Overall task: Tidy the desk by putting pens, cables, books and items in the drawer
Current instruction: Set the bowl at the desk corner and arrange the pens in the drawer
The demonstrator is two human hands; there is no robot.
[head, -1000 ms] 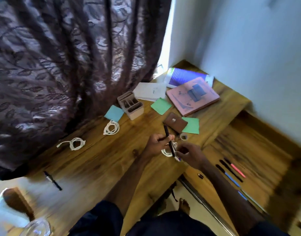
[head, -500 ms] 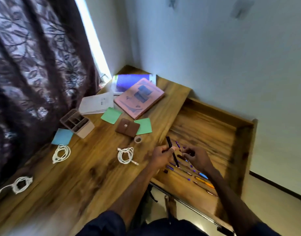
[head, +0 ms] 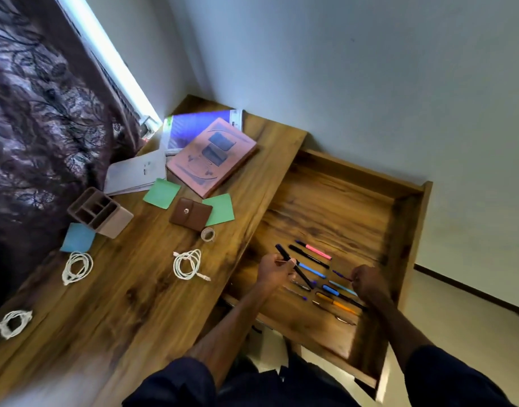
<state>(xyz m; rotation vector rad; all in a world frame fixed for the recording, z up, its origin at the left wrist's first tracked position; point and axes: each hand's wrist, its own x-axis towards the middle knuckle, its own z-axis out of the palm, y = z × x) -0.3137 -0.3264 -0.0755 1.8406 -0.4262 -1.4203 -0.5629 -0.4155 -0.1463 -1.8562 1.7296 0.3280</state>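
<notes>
Over the open wooden drawer (head: 411, 218), my left hand (head: 273, 271) grips a black pen (head: 295, 268) that slants above the pens lying inside. My right hand (head: 370, 284) is further right over the drawer, fingers curled, pinching the end of a small purple pen (head: 342, 275). Several pens lie in rows on the drawer floor, among them a pink pen (head: 317, 250), a blue pen (head: 311, 270) and an orange pen (head: 337, 304). On the desk (head: 140, 295) lie three coiled white cables (head: 187, 264), (head: 76, 267), (head: 13, 323).
The desk also holds a brown wallet (head: 190, 214), a tape roll (head: 207, 234), green sticky notes (head: 161, 193), a blue note (head: 77, 237), a desk organizer (head: 101, 212), a pink book (head: 211, 155), a purple book (head: 193, 124) and a white booklet (head: 136, 173). A curtain hangs at left.
Both hands moved from above the desk to over the drawer. They were close together on the black pen; now they are apart, and the left alone holds it.
</notes>
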